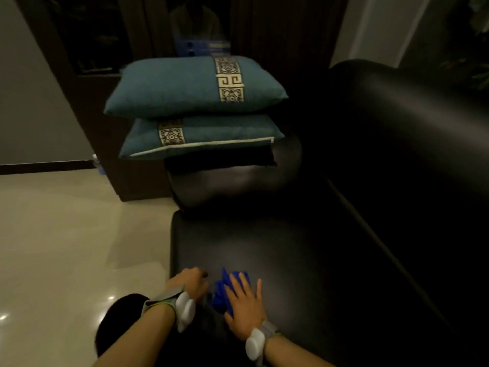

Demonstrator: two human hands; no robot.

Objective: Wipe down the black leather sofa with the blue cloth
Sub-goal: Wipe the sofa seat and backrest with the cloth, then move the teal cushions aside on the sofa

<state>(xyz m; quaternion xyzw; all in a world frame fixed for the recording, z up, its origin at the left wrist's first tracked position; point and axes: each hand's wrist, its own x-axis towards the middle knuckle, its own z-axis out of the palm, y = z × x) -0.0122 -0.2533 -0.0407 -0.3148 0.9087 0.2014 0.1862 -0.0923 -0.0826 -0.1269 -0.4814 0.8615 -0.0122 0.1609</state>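
Observation:
The black leather sofa (304,247) fills the right half of the view, its seat running away from me and its backrest on the right. A crumpled blue cloth (221,292) lies on the near end of the seat. My right hand (246,308) lies flat on the cloth with fingers straight, pressing it onto the leather. My left hand (191,283) rests on the seat's front edge just left of the cloth, fingers curled down; whether it holds anything is unclear. Both wrists wear grey straps with white sensors.
Two teal cushions (195,102) with patterned bands are stacked on a dark cushion on the sofa's far armrest (232,186). A dark wooden cabinet (105,75) stands behind them. Glossy pale floor tiles (66,247) spread to the left.

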